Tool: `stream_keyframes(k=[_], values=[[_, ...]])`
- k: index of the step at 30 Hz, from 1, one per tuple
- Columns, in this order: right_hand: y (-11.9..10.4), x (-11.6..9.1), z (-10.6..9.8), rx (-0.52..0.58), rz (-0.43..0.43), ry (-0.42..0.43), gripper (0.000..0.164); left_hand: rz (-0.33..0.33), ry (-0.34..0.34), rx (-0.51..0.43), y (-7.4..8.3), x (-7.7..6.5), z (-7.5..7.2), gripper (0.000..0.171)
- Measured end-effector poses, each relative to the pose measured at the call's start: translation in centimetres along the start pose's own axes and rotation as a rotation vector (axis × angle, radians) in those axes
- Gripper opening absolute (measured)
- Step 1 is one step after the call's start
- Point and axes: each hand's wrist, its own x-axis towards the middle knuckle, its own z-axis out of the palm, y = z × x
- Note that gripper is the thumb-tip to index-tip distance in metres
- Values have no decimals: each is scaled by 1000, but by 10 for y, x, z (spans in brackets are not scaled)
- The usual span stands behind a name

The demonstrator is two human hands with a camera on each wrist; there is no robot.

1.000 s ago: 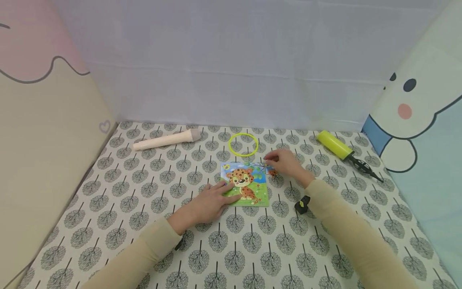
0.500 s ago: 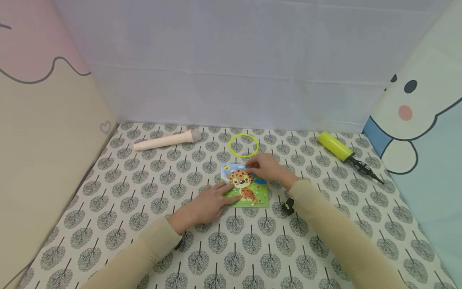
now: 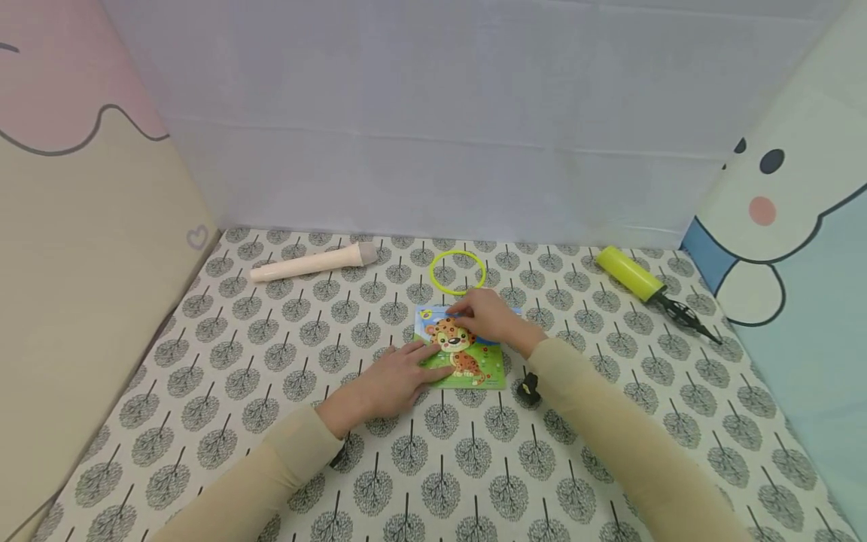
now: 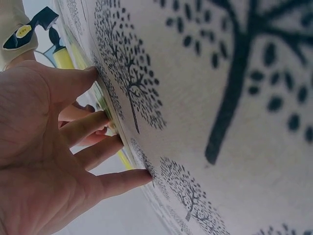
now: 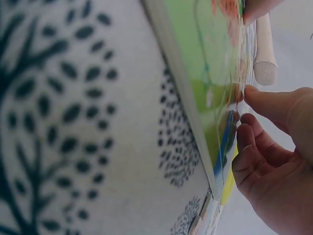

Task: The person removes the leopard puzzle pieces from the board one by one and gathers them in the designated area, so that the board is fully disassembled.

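A flat picture puzzle (image 3: 492, 369) with a cartoon leopard on green and blue lies in the middle of the patterned cloth. My left hand (image 3: 387, 382) rests on its lower left part, fingers spread and fairly straight; the left wrist view shows that palm (image 4: 44, 142) from below. My right hand (image 3: 500, 322) touches the upper part near the leopard's head, with thumb and fingertips (image 5: 243, 131) bent close together on the surface. Whether they pinch a piece is hidden. A small blue piece (image 3: 517, 310) shows beyond the puzzle's right edge, mostly behind that hand.
A pale microphone-shaped stick (image 3: 311, 264) lies at the back left. A yellow-green ring (image 3: 431, 272) lies just behind the puzzle. At the back right is a yellow-green hand pump (image 3: 630, 274) with a black end. Fabric walls enclose the back and sides.
My right hand has moved left from the puzzle's right edge, where a blue and orange piece was by its fingers, to the puzzle's upper middle. My left hand has stayed put.
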Motion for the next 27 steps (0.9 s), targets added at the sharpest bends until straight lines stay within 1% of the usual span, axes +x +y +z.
stream_keyframes(k=[8,13,20,23,27], values=[[-1,0,1,3,-26,-8,21,11,-2,20,0,1,-1,47],[-2,0,2,8,-26,-9,22,22,-2,34,1,2,-3,47],[-2,1,3,32,-16,13,19,55,28,54,1,3,-4,46],[-2,2,4,57,-1,13,20,63,33,56,0,3,-4,46],[-3,3,5,94,53,5,21,54,14,62,0,3,-4,47]])
